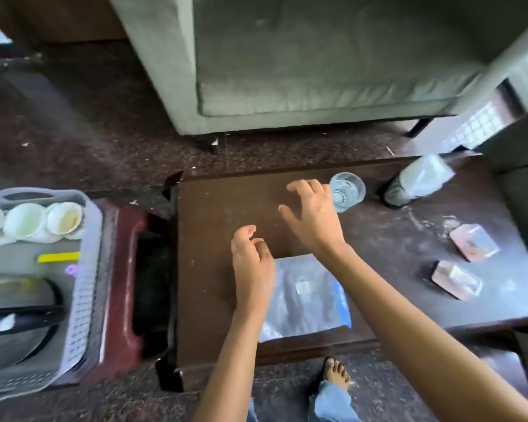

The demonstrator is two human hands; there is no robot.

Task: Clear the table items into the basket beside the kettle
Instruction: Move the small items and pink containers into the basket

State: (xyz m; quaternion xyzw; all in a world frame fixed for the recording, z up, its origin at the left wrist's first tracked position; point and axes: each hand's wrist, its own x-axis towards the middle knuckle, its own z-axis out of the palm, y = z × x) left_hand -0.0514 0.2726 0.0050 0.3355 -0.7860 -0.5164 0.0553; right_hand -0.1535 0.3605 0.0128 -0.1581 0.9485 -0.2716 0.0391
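Note:
On the dark wooden table (214, 300) lie a clear plastic bag with a blue strip (305, 296), a glass of water (346, 191), a stack of plastic cups lying on its side (415, 181) and two small packets (473, 246) (456, 278). My left hand (252, 266) hovers over the bag's left edge, fingers loosely curled, holding nothing. My right hand (313, 216) is spread open just left of the glass, empty. The grey basket (87, 269) stands at the left, holding white cups (25, 220), a yellow item (58, 257) and a kettle (16, 318).
The basket rests on a dark red stool (122, 287) left of the table. A grey sofa (317, 71) stands beyond the table's far edge, a dark chair (521, 190) at the right. My bare foot (336, 374) is on the floor under the near edge.

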